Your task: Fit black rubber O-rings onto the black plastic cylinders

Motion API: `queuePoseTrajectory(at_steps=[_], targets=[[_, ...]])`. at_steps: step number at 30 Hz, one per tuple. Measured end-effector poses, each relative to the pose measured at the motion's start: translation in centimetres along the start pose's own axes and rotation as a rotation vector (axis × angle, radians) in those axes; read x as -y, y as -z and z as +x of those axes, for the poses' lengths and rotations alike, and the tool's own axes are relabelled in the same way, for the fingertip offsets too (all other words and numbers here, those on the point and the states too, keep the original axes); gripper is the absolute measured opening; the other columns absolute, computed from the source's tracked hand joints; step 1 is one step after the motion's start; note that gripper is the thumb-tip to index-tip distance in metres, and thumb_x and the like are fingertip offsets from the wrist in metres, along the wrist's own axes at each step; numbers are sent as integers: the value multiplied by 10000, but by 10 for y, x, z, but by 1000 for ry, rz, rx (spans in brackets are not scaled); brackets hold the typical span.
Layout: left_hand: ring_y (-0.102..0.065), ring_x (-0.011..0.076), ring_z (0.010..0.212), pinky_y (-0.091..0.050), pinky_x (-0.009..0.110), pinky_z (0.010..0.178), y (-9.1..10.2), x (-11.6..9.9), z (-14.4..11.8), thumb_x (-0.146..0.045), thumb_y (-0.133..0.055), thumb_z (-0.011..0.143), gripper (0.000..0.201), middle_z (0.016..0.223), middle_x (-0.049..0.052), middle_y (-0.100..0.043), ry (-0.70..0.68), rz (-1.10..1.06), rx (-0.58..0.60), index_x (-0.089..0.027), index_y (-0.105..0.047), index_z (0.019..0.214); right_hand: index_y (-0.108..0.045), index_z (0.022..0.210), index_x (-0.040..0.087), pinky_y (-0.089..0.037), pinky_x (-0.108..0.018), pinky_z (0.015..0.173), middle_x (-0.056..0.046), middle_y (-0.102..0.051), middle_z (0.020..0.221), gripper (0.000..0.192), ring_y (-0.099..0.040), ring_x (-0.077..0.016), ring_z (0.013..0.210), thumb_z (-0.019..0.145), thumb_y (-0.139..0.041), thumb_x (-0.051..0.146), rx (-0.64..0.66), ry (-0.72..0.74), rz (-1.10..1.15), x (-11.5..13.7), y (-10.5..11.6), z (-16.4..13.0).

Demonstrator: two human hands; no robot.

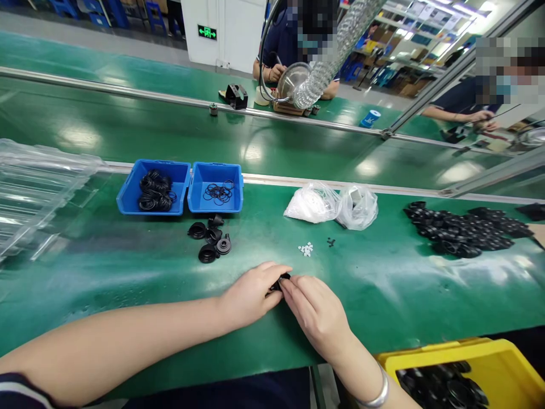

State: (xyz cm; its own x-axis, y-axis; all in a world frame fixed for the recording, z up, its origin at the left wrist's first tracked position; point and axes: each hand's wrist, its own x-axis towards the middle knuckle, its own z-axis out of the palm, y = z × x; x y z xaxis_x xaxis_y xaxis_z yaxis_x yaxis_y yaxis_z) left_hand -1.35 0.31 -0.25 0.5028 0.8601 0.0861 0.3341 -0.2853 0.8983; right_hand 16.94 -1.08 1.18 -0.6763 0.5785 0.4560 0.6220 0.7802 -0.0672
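My left hand point(251, 292) and my right hand point(315, 312) meet at the front of the green table, both closed around one small black plastic part point(281, 280) that shows between the fingertips. Just beyond the hands lie several tiny white pieces point(305, 249) and a few tiny black pieces point(331, 242). A small group of black round parts point(210, 241) sits to the left of those. My right wrist wears a silver bangle point(377, 395).
Two blue bins hold black rings: a full one point(128, 199) and one with thin rings point(236, 196). Two plastic bags point(332, 204), a heap of black parts point(464, 233), a yellow bin point(502, 363), clear trays point(29, 193). Other people work across the conveyor point(170, 130).
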Motion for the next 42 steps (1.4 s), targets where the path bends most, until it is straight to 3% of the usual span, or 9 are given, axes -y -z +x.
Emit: queuePoseTrajectory(at_steps=[7, 10, 13, 16, 19, 26, 33, 37, 42], targets=[[-613, 210, 1063, -513, 339, 947, 1, -4, 0, -104, -579, 824, 424, 1160, 87, -627, 42, -46, 29, -183, -575, 1241, -628, 1044, 142, -476, -331, 674, -82, -658, 873, 154, -592, -186, 782, 935, -524, 109, 36, -61, 157, -8, 6, 0], [-652, 203, 946, -556, 322, 839, -1, -5, -2, -250, -609, 856, 352, 1103, 71, -615, 130, -148, 51, -225, -594, 1206, -637, 946, 185, -507, -309, 737, -57, -662, 873, 101, -615, -166, 801, 935, -537, 175, -57, -296, 221, -36, 13, -6], [-671, 206, 941, -567, 324, 831, -4, -3, -3, -337, -589, 872, 362, 1144, 83, -576, 199, -271, 76, -236, -578, 1220, -636, 877, 172, -503, -324, 675, -62, -644, 808, 141, -599, -177, 709, 939, -527, 238, -158, -607, 90, -74, 15, -18], [-674, 210, 989, -558, 332, 887, -6, -3, -3, -359, -587, 870, 379, 1190, 88, -542, 237, -350, 102, -235, -562, 1227, -654, 862, 149, -490, -339, 615, -67, -626, 753, 163, -581, -194, 642, 913, -566, 277, -136, -704, 34, -102, 11, -31], [-673, 213, 1011, -554, 334, 906, -6, -4, -2, -368, -588, 869, 375, 1209, 84, -532, 261, -359, 110, -241, -560, 1221, -665, 880, 148, -501, -346, 649, -69, -631, 779, 168, -598, -205, 675, 905, -572, 286, -102, -738, 32, -111, 5, -35], [-667, 218, 1049, -553, 325, 929, -8, -4, -3, -383, -589, 863, 369, 1200, 63, -541, 283, -386, 119, -266, -565, 1212, -656, 864, 175, -507, -338, 701, -74, -652, 840, 163, -635, -218, 771, 920, -523, 252, -88, -751, 57, -108, 2, -25], [-683, 205, 1026, -526, 324, 974, -10, 2, 0, -413, -603, 838, 398, 1212, 59, -555, 307, -455, 119, -250, -558, 1198, -632, 769, 179, -487, -301, 615, -45, -628, 739, 156, -597, -180, 648, 898, -557, 226, -135, -738, 66, -105, 6, -25], [-687, 208, 992, -542, 323, 929, -8, 1, 2, -409, -641, 808, 432, 1210, 71, -585, 319, -425, 83, -225, -565, 1192, -638, 812, 181, -488, -274, 625, -35, -625, 759, 137, -580, -152, 656, 911, -561, 234, -142, -664, 207, -79, 9, -16], [-652, 211, 963, -528, 315, 879, 1, -5, 7, -331, -675, 808, 361, 1084, 49, -657, 204, -173, 26, -219, -621, 1147, -642, 848, 192, -485, -266, 646, -23, -616, 765, 91, -588, -146, 704, 915, -581, 200, -61, -494, 488, -34, 10, 2]])
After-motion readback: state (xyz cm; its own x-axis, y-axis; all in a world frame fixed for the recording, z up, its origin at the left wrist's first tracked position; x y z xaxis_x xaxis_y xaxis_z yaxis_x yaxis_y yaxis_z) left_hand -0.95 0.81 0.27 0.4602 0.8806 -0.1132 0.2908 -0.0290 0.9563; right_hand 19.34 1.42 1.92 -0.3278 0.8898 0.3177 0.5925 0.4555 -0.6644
